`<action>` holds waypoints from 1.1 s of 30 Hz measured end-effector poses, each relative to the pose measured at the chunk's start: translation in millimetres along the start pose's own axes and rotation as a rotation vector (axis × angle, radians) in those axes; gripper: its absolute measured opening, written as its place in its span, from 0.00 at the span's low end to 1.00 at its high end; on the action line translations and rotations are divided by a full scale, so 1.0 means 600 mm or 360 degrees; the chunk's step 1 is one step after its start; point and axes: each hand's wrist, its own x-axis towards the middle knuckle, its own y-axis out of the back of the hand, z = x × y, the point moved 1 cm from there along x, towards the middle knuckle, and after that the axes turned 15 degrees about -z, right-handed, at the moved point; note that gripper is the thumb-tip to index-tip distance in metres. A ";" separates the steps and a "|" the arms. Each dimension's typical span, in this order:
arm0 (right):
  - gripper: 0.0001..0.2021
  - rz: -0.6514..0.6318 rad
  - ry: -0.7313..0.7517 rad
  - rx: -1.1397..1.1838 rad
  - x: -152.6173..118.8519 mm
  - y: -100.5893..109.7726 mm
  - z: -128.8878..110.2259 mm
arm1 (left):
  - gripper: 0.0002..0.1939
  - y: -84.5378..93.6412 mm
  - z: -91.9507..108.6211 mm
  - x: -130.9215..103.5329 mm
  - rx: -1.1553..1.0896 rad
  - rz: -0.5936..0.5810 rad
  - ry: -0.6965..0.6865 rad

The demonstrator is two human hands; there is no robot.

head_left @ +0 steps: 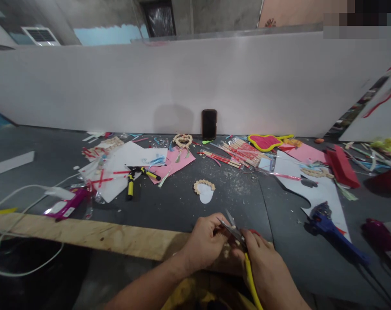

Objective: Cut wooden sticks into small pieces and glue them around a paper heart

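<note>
In my right hand point(262, 258) is a pair of scissors point(233, 230), blades apart and pointing up and left, with red and yellow showing near the grip. My left hand point(210, 239) is closed in a pinch just left of the blades. A tiny pale piece shows between the blades, close to the left fingertips; what the left fingers hold is mostly hidden. Beyond the hands, a white paper heart point(206, 192) lies on the dark table point(169, 211), edged along its top with small beige pieces.
A phone point(209, 124) leans on the white partition point(124, 86). Left are yellow-black pliers point(130, 185), white paper point(127, 150) and a purple device point(69, 202). Red-patterned sticks point(224, 160) lie ahead. To the right sit a blue glue gun point(337, 237) and a red piece point(342, 165).
</note>
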 end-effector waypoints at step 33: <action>0.11 -0.0131 0.0027 0.0108 0.005 0.011 -0.002 | 0.01 0.003 -0.001 0.005 -0.0230 -0.0098 0.0169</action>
